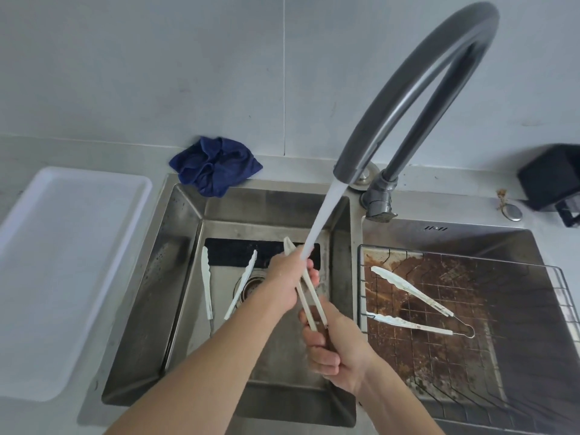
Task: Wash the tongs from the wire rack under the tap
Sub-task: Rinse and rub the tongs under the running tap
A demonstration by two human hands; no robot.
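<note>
White tongs (309, 304) are held over the left sink basin (182, 277), tips up in the running water (323, 215) from the curved grey tap (408, 83). My right hand (332, 350) grips their handle end from below. My left hand (288, 281) wraps around the arms near the tips, under the stream. Another pair of white tongs (414, 301) lies spread open on the wire rack (464, 312) over the right basin. A further pair (226, 287) rests on the bottom of the left basin.
A white tray (62, 271) sits on the counter to the left. A crumpled blue cloth (215, 164) lies at the back rim of the left basin. A black box (552, 180) stands at the far right. The rack's basin looks stained brown.
</note>
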